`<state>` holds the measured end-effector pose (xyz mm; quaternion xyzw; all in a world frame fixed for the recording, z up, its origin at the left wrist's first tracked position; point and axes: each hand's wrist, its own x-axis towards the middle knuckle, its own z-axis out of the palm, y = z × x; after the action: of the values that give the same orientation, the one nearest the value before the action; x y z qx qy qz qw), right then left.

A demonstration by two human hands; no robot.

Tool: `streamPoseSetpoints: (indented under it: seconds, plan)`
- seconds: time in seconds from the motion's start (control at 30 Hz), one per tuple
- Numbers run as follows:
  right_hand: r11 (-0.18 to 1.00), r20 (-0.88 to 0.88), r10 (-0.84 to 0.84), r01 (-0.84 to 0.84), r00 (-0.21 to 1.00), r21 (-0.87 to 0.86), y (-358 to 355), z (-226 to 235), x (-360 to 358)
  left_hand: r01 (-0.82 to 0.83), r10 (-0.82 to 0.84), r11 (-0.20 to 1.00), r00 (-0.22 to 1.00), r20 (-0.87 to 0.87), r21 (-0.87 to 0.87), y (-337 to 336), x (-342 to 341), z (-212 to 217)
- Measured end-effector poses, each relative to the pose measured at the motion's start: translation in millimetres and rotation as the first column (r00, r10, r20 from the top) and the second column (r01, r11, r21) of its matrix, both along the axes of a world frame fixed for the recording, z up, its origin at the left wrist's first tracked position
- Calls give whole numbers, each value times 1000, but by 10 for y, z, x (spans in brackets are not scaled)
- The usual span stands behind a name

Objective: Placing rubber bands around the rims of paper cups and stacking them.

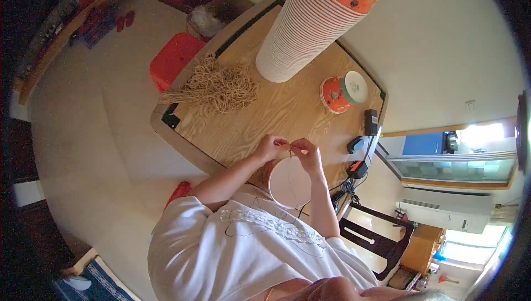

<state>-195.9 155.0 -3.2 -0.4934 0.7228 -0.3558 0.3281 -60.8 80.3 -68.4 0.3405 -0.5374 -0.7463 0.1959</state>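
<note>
A paper bucket point(290, 184) with a white inside leans against my front at the table's near edge, its round mouth facing up. A thin cord runs across that mouth towards my fingers. My left hand point(271, 148) is closed in a pinch at the bucket's far rim. Close beside it, my right hand point(307, 155) pinches as well, and the fingertips of both nearly meet over the cord. A tangled heap of brown twine point(221, 86) lies at the table's left, its loose ends hanging towards the edge.
A tall leaning stack of paper buckets point(310, 27) rises from the wooden table point(215, 138). A short orange printed stack point(335, 94) sits to its right. Black adapters point(371, 122) and cables lie along the right edge. A red stool point(176, 58) and a dark chair point(376, 240) flank the table.
</note>
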Motion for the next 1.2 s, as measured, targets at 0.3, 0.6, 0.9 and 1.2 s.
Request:
streamPoseSetpoints:
  seconds: [0.3, 0.6, 0.9, 1.2]
  plan:
    - [999, 83, -12, 9, 996, 35, -18, -28, -52, -28, 26, 999, 997, 74, 31, 5, -21, -14]
    - [998, 139, 33, -40, 990, 43, -31, -14, -97, 12, -11, 999, 1000, -5, 39, 19, 27, -64]
    - [1000, 177, -22, 19, 984, 20, -4, -94, -152, 32, -5, 962, 995, -100, 271, 0, 18, 84]
    - [994, 144, 73, -85, 987, 75, 0, -77, -115, 5, 20, 925, 998, -61, 379, -29, 88, 88]
